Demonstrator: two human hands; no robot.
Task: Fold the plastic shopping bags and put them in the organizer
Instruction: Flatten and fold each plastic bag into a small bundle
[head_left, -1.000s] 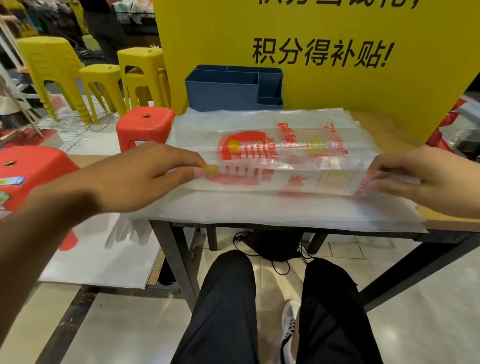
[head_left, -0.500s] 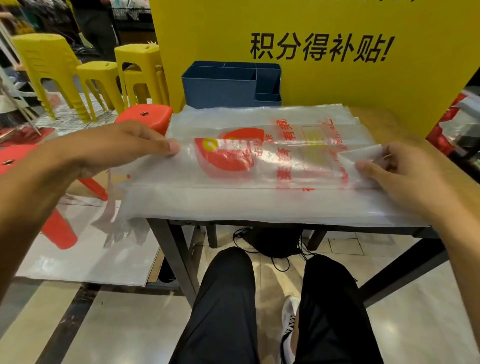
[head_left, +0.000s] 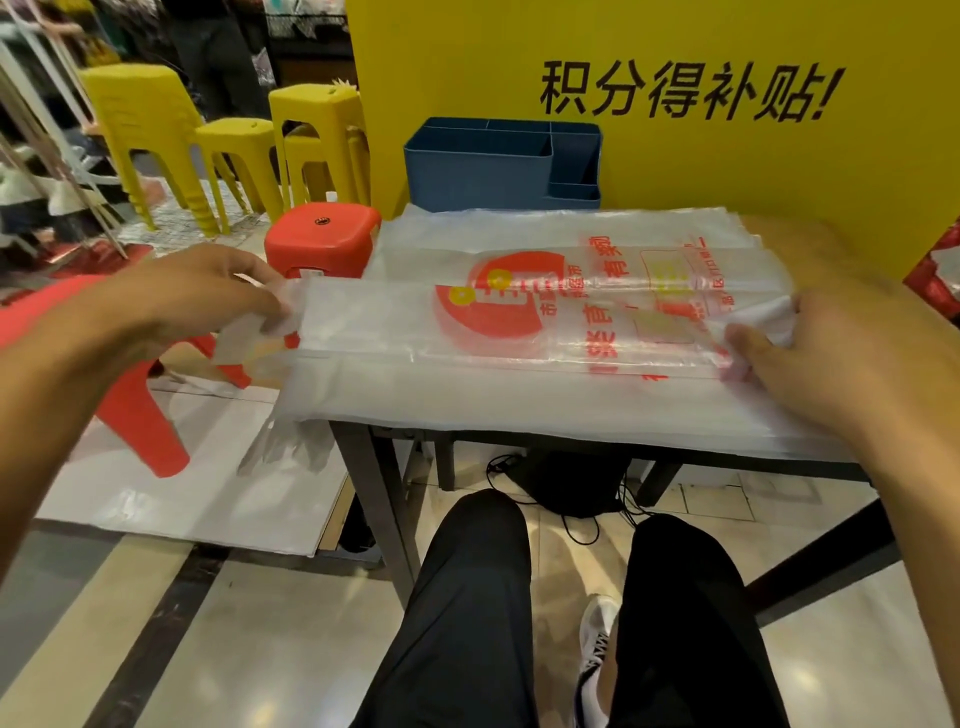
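Observation:
A clear plastic shopping bag (head_left: 524, 322) with red print lies folded into a long strip on top of a stack of flat bags (head_left: 519, 405) on the table. My left hand (head_left: 192, 296) pinches the strip's left end, which sticks out past the table's left edge. The strip's right end is pinched by my right hand (head_left: 831, 353). The blue organizer (head_left: 478, 171) with several compartments stands behind the stack against the yellow board, and I see nothing inside it.
A yellow board (head_left: 675, 156) with black characters closes off the back of the table. A red stool (head_left: 322, 241) stands just left of the table, another red stool (head_left: 140, 410) nearer me, yellow stools (head_left: 234, 156) behind. My legs are under the table edge (head_left: 597, 452).
The bag's near long edge was folded up and away from me, making a narrower strip. Both hands moved outward, the left one drawing its end out past the table's left edge.

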